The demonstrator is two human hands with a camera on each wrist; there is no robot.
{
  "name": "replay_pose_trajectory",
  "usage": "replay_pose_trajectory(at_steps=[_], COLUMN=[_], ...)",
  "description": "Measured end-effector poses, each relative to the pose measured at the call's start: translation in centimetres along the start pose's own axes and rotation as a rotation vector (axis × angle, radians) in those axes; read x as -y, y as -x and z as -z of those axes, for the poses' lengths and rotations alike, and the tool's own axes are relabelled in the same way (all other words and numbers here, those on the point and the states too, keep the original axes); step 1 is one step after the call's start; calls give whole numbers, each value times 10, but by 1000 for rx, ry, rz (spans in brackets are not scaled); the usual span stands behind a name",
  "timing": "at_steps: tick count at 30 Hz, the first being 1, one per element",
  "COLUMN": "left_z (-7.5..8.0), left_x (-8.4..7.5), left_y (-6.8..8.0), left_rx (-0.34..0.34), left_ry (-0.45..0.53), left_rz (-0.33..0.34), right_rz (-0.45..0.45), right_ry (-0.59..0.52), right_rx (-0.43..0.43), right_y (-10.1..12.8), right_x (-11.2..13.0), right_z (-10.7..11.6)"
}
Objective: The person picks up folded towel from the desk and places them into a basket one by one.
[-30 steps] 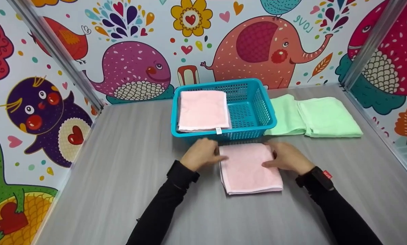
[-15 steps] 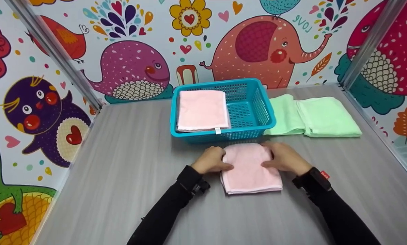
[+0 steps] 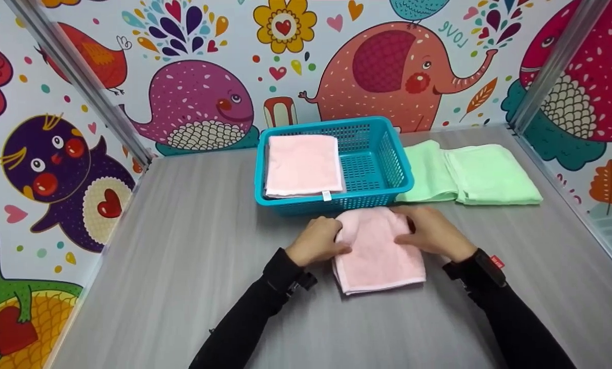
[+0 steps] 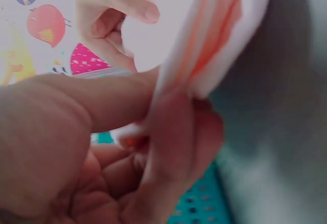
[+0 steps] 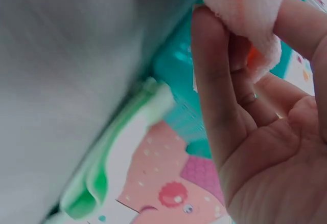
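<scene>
The left hand [image 3: 318, 241] and the right hand [image 3: 431, 231] each pinch a far corner of the folded pink towel [image 3: 377, 253], which lies on the desk [image 3: 183, 266]. Just beyond the grip stands the teal basket [image 3: 387, 164], already holding one pink towel [image 3: 301, 165]. Farther right, green towels [image 3: 480, 177] remain unpacked, I judge.

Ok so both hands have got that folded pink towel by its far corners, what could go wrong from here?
The folded pink towel is pinched only at its far corners by the left hand and right hand, so the layers might sag open. The blue basket sits just beyond; the towel could catch its near rim or disturb the pink towel inside.
</scene>
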State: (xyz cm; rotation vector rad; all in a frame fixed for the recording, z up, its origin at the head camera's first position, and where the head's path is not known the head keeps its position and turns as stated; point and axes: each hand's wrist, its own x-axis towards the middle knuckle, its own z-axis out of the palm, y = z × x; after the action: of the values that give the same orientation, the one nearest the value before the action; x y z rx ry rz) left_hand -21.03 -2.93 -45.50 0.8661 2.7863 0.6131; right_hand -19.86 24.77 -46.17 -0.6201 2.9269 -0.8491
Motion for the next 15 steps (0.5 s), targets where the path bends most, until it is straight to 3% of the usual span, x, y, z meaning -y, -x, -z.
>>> replay_pose_trajectory(at_steps=[7,10,15], left_z=[21,28,39], left_x=[-14,-17,-15], left_y=[13,15,8], left_rx=[-26,-51,-187], left_ry=[41,72,159], left_rz=[-80,-97,-103], right_rz=[29,47,87], right_ry=[8,0,-21], right_rx=[-16,-62,-214], right_y=[14,19,13], right_x=[18,25,27], right_z=[38,50,65])
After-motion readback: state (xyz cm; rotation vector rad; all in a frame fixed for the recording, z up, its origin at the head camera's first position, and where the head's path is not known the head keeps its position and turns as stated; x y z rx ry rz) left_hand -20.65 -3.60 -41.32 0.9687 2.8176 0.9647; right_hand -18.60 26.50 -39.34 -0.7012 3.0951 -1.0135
